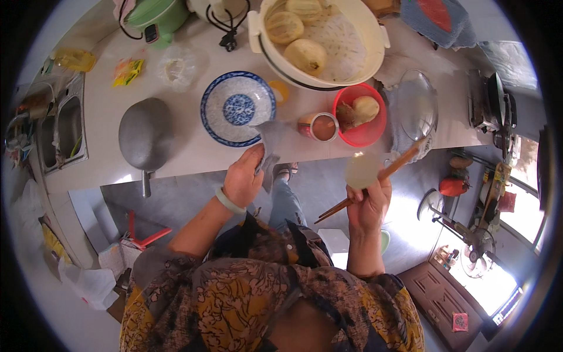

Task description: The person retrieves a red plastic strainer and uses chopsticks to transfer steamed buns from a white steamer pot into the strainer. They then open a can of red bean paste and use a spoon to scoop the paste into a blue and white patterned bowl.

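My left hand [244,176] holds a grey cloth [269,143] at the counter's front edge, beside a blue-rimmed plate [215,115] that the cloth partly overlaps. My right hand [369,200] grips wooden chopsticks [398,163] and a pale translucent round piece [362,170], perhaps a lid, in front of the counter. Between and beyond the hands stand an open tin can [324,127] with brownish contents and a red plastic bowl [360,140] with pale peeled pieces. A large cream pot [281,66] holding several pale round items stands behind them.
To the left lies a grey pan [146,132], its handle past the counter edge, with a sink [70,114] farther left. A green appliance [162,20] and a power plug [228,40] are at the back. A glass lid [414,105] lies right, near a stove [479,101].
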Action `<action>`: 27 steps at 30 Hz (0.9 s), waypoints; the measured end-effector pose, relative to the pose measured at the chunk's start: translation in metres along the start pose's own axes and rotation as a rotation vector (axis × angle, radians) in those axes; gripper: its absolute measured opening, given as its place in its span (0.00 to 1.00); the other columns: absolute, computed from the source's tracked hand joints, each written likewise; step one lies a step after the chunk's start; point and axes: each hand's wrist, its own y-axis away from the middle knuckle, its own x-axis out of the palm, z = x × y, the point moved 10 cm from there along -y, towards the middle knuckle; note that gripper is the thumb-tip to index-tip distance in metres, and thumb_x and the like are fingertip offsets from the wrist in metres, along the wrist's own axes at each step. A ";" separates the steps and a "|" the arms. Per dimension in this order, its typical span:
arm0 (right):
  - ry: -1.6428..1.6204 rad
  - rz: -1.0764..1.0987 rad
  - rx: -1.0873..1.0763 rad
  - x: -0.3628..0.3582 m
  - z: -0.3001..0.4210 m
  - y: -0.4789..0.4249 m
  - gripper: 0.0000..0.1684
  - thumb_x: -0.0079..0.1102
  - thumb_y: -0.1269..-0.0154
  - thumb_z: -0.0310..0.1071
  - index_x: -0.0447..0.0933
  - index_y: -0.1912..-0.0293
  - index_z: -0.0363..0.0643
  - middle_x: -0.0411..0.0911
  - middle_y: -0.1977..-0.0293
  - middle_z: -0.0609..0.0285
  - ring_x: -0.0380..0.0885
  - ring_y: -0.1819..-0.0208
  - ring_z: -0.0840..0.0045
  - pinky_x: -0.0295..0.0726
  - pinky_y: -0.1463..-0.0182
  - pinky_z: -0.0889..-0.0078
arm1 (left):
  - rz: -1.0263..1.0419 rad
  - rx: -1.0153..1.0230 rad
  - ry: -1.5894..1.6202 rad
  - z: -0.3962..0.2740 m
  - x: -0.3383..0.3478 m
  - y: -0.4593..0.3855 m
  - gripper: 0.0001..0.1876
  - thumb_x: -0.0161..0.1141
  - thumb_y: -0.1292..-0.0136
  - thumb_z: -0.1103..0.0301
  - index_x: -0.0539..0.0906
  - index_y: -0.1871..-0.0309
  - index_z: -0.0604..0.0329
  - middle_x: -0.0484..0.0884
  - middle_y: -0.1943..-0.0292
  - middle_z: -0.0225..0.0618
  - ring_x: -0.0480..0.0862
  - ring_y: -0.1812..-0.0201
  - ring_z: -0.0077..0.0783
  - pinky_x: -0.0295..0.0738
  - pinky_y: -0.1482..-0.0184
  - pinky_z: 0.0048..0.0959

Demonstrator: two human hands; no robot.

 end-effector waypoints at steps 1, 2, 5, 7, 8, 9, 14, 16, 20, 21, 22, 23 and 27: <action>0.024 -0.020 0.037 0.002 -0.011 -0.002 0.07 0.53 0.37 0.28 0.72 0.60 0.35 0.72 0.76 0.62 0.60 0.84 0.87 0.58 0.79 0.85 | 0.012 0.008 -0.011 -0.001 -0.008 0.005 0.26 0.52 0.49 0.82 0.72 0.43 0.65 0.74 0.46 0.51 0.77 0.48 0.53 0.74 0.47 0.37; 0.071 -0.019 0.066 0.004 -0.020 -0.003 0.07 0.53 0.36 0.28 0.73 0.59 0.35 0.71 0.77 0.65 0.59 0.83 0.88 0.55 0.79 0.85 | 0.023 0.014 -0.023 -0.003 -0.015 0.011 0.26 0.52 0.50 0.83 0.72 0.43 0.65 0.74 0.46 0.51 0.77 0.48 0.52 0.74 0.47 0.36; 0.158 0.002 0.089 0.020 -0.044 -0.007 0.07 0.53 0.35 0.28 0.73 0.59 0.34 0.70 0.78 0.66 0.60 0.83 0.88 0.56 0.79 0.85 | 0.032 -0.029 -0.038 0.004 -0.040 0.028 0.26 0.53 0.52 0.85 0.74 0.45 0.65 0.75 0.46 0.49 0.77 0.48 0.51 0.75 0.47 0.34; 0.196 0.026 0.113 0.031 -0.059 -0.010 0.07 0.53 0.36 0.28 0.73 0.60 0.34 0.69 0.79 0.67 0.60 0.83 0.88 0.56 0.79 0.85 | 0.009 -0.063 -0.054 0.012 -0.059 0.040 0.26 0.54 0.52 0.85 0.74 0.45 0.65 0.75 0.46 0.49 0.77 0.48 0.51 0.75 0.47 0.34; 0.216 0.040 0.125 0.039 -0.066 -0.011 0.07 0.54 0.36 0.27 0.73 0.60 0.34 0.69 0.79 0.67 0.60 0.83 0.89 0.56 0.79 0.85 | -0.035 -0.048 -0.059 0.015 -0.069 0.046 0.26 0.53 0.52 0.85 0.75 0.45 0.64 0.76 0.47 0.48 0.78 0.49 0.50 0.75 0.48 0.33; 0.232 0.046 0.121 0.048 -0.070 -0.012 0.07 0.54 0.36 0.27 0.74 0.60 0.34 0.69 0.79 0.68 0.60 0.83 0.89 0.56 0.79 0.85 | -0.035 -0.052 -0.057 0.020 -0.073 0.051 0.26 0.53 0.52 0.84 0.75 0.45 0.63 0.76 0.47 0.48 0.78 0.49 0.50 0.76 0.49 0.33; 0.518 0.225 0.078 0.123 -0.089 -0.026 0.06 0.56 0.36 0.29 0.76 0.62 0.35 0.70 0.78 0.71 0.60 0.81 0.92 0.57 0.78 0.86 | -0.069 -0.095 -0.074 0.040 -0.098 0.075 0.26 0.53 0.51 0.83 0.75 0.45 0.62 0.77 0.48 0.49 0.78 0.49 0.49 0.76 0.49 0.34; 0.633 0.299 0.051 0.159 -0.094 -0.033 0.06 0.57 0.36 0.29 0.77 0.62 0.37 0.72 0.76 0.72 0.60 0.80 0.93 0.57 0.77 0.88 | -0.063 -0.138 -0.058 0.042 -0.108 0.081 0.26 0.53 0.51 0.83 0.74 0.45 0.62 0.77 0.49 0.49 0.78 0.49 0.49 0.75 0.49 0.34; 0.505 0.356 0.041 0.207 -0.105 -0.042 0.07 0.57 0.36 0.30 0.77 0.63 0.36 0.75 0.75 0.69 0.60 0.81 0.93 0.57 0.79 0.87 | -0.111 -0.144 -0.032 0.048 -0.129 0.096 0.26 0.53 0.51 0.83 0.73 0.44 0.63 0.77 0.49 0.50 0.78 0.49 0.51 0.75 0.49 0.36; 0.468 0.359 0.071 0.213 -0.112 -0.044 0.07 0.57 0.37 0.30 0.77 0.63 0.36 0.76 0.75 0.68 0.60 0.81 0.93 0.57 0.79 0.87 | -0.133 -0.138 -0.023 0.050 -0.134 0.101 0.27 0.53 0.52 0.84 0.73 0.44 0.64 0.77 0.49 0.51 0.78 0.49 0.51 0.75 0.48 0.35; 0.430 0.362 0.102 0.217 -0.118 -0.045 0.06 0.57 0.37 0.30 0.77 0.63 0.36 0.76 0.75 0.67 0.61 0.81 0.92 0.57 0.80 0.87 | -0.155 -0.132 -0.014 0.052 -0.138 0.105 0.28 0.53 0.52 0.85 0.72 0.43 0.64 0.77 0.49 0.52 0.78 0.49 0.51 0.74 0.48 0.35; 0.394 0.364 0.134 0.222 -0.124 -0.046 0.06 0.57 0.37 0.30 0.77 0.63 0.36 0.76 0.75 0.66 0.61 0.82 0.92 0.57 0.81 0.87 | -0.176 -0.126 -0.005 0.055 -0.143 0.108 0.28 0.53 0.53 0.85 0.72 0.43 0.64 0.76 0.49 0.53 0.78 0.48 0.52 0.74 0.47 0.35; 0.423 0.358 0.227 0.232 -0.153 -0.042 0.06 0.57 0.37 0.29 0.77 0.64 0.36 0.76 0.75 0.65 0.61 0.82 0.92 0.55 0.82 0.88 | -0.206 -0.151 0.020 0.064 -0.158 0.116 0.29 0.52 0.52 0.85 0.71 0.41 0.64 0.76 0.49 0.53 0.78 0.48 0.52 0.74 0.47 0.34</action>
